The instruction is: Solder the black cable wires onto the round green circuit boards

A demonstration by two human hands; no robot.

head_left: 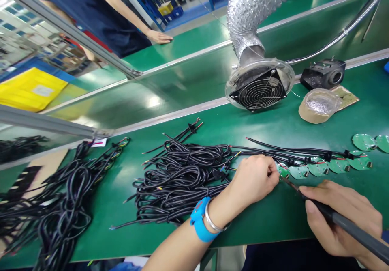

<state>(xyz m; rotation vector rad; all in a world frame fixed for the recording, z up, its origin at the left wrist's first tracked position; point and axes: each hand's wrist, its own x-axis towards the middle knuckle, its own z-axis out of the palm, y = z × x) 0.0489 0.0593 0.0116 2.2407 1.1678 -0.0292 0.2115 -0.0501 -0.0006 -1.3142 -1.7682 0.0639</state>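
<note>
My left hand [258,175] is closed in a pinch at the left end of a row of round green circuit boards [318,168]; what its fingertips hold is too small to make out. My right hand [340,214] grips a soldering iron [343,222], whose thin tip points at the leftmost board, close to my left fingertips. Black cables [273,151] run above and across the boards, with bare reddish wire ends. Left of my left hand lies a pile of coiled black cables [182,173].
A fan [261,90] on a silver duct [246,23] hangs over the bench. Behind the boards are a solder dish [319,104] and a black iron holder [323,74]. More cables [65,210] lie at left. A person's hand [159,37] rests on the far bench.
</note>
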